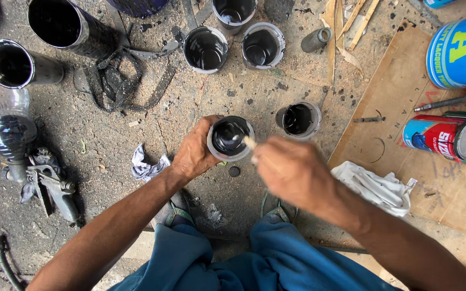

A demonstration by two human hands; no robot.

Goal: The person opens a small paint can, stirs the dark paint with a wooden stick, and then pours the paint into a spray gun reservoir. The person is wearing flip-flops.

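Stirring black paint in a plastic cup over a dusty floor

From the head camera, the left hand (194, 152) wraps its fingers around a clear plastic cup (230, 138) of black paint, held just above the floor between the knees. The right hand (292, 171), blurred, pinches a thin wooden stick (249, 143) whose tip dips into the cup. A second paint cup (299, 119) stands near on the right; a white rag (376, 187) lies beside the right forearm.
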